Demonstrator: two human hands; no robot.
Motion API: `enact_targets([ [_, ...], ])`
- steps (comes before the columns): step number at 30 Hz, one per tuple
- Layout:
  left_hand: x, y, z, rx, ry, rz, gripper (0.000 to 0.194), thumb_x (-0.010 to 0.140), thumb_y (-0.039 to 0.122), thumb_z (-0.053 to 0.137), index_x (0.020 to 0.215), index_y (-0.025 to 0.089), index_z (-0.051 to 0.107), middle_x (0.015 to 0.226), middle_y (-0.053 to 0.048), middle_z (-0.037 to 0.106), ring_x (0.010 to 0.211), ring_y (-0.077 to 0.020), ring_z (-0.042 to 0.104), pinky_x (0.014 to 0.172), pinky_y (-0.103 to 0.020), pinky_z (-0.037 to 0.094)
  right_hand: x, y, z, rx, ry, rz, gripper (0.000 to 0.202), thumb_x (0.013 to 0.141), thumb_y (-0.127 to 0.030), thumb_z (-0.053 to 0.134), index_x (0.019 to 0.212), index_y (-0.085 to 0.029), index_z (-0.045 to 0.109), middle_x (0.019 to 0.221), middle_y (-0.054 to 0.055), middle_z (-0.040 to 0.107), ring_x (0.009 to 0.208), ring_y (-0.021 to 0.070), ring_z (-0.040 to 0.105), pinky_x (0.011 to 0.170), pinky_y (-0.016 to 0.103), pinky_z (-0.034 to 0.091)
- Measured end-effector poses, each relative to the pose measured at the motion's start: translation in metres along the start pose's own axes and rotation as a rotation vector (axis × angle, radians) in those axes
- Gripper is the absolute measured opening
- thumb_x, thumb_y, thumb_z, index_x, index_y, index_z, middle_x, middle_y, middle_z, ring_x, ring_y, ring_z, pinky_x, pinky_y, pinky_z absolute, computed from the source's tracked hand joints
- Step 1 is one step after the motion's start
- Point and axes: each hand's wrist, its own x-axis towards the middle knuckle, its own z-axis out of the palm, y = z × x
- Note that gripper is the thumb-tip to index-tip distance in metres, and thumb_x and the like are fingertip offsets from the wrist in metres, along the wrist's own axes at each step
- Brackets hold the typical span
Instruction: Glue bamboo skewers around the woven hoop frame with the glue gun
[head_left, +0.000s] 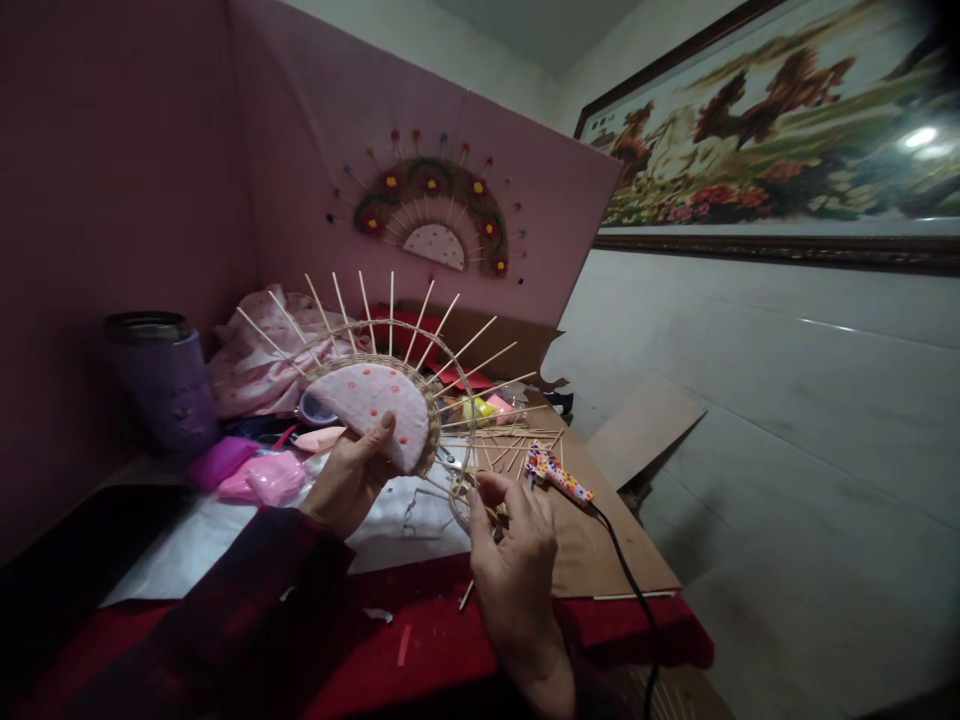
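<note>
A half-round piece covered in pink dotted fabric is gripped by my left hand, thumb on its face. Braided twine edges its curve, and thin wooden sticks fan outward from it. An arc of twine crosses the sticks partway along. My right hand pinches at the twine near the lower right end of the fan, fingers closed together. Part of the twine hangs in a loop beside those fingertips.
A decorated glue gun with a black cord rests on cardboard at the right. Loose sticks, scissors and pink packets lie around. A purple tumbler stands left. Behind, a finished-looking fan is on a pink board.
</note>
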Motion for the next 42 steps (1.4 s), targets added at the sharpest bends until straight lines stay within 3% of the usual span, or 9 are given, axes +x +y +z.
enact_targets([
  [3,0.0002,-0.0003,-0.0009,0.026,-0.015,0.004,0.015,0.074,0.020,0.068,0.086,0.015,0.062,0.076,0.001,0.066,0.058,-0.0089,0.059,0.055,-0.019,0.052,-0.0002,0.0018,-0.0018,-0.063,0.014,-0.044,0.015,0.087,-0.026,0.052,0.098,-0.018,0.059,0.085,0.006,0.065,0.082,0.0207,0.053,0.079,0.036,0.035],
  [7,0.0010,-0.0014,-0.0033,0.047,-0.031,0.017,0.019,0.075,0.022,0.068,0.091,0.015,0.062,0.082,-0.001,0.067,0.066,-0.0112,0.062,0.060,-0.022,0.054,0.0005,0.0015,-0.0048,-0.147,0.025,-0.098,0.010,0.086,-0.023,0.053,0.085,-0.019,0.062,0.082,0.004,0.067,0.079,0.0198,0.055,0.078,0.036,0.033],
  [12,0.0027,-0.0038,-0.0059,0.033,-0.011,0.018,0.021,0.073,0.021,0.070,0.090,0.014,0.061,0.076,0.000,0.065,0.060,-0.0093,0.060,0.053,-0.019,0.052,0.0020,-0.0031,-0.0061,-0.142,0.112,-0.107,0.009,0.084,-0.020,0.054,0.079,-0.019,0.061,0.075,0.002,0.064,0.075,0.0190,0.054,0.075,0.034,0.033],
  [19,0.0023,-0.0042,-0.0051,0.049,-0.025,0.019,0.019,0.076,0.022,0.067,0.093,0.014,0.061,0.078,-0.001,0.065,0.063,-0.0103,0.060,0.049,-0.019,0.049,0.0009,-0.0061,-0.0050,-0.129,0.078,-0.147,0.007,0.084,-0.018,0.054,0.080,-0.019,0.061,0.076,0.002,0.063,0.076,0.0191,0.053,0.075,0.034,0.034],
  [30,0.0012,-0.0027,-0.0018,0.043,-0.030,0.002,0.022,0.076,0.023,0.067,0.096,0.015,0.061,0.088,-0.003,0.068,0.074,-0.0134,0.063,0.059,-0.022,0.054,0.0011,-0.0062,-0.0075,-0.159,0.027,-0.163,0.011,0.085,-0.017,0.051,0.083,-0.018,0.062,0.076,0.004,0.062,0.079,0.0208,0.052,0.077,0.037,0.034],
  [42,0.0000,-0.0026,-0.0024,0.020,-0.015,0.003,0.016,0.072,0.020,0.070,0.086,0.015,0.063,0.080,0.000,0.068,0.065,-0.0095,0.062,0.056,-0.017,0.052,0.0019,-0.0065,-0.0094,-0.146,0.007,-0.165,0.014,0.086,-0.016,0.049,0.080,-0.018,0.061,0.077,0.004,0.062,0.078,0.0210,0.052,0.077,0.038,0.033],
])
